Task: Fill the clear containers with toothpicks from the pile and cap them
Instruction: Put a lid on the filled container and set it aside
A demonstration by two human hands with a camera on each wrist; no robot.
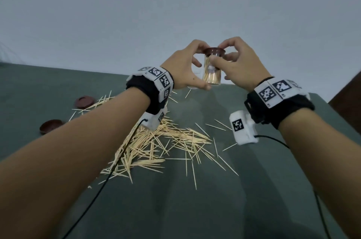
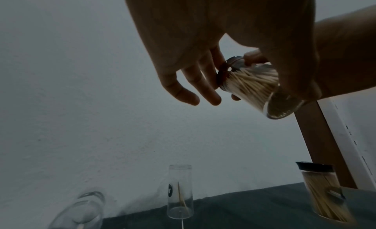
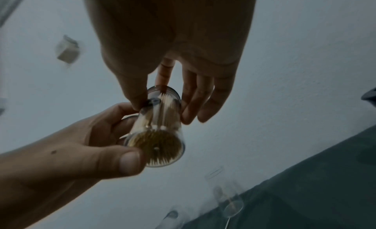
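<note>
Both hands are raised above the table around one clear container (image 1: 212,75) packed with toothpicks. My left hand (image 1: 198,75) grips its body, thumb near the base. A dark brown cap (image 1: 213,51) sits on its mouth, and my right hand (image 1: 219,53) pinches that cap between thumb and forefinger. The left wrist view has the same container (image 2: 254,87) tilted, its cap (image 2: 224,71) toward my fingers. In the right wrist view I look at its base (image 3: 162,148). The toothpick pile (image 1: 156,145) is spread on the green cloth below my left wrist.
Two loose brown caps (image 1: 85,101) (image 1: 51,125) lie at the left of the table (image 1: 254,190). An upright clear container (image 2: 180,192) with a toothpick or two stands by the wall, another clear one (image 2: 81,211) lies left of it, and a filled capped one (image 2: 323,193) stands right.
</note>
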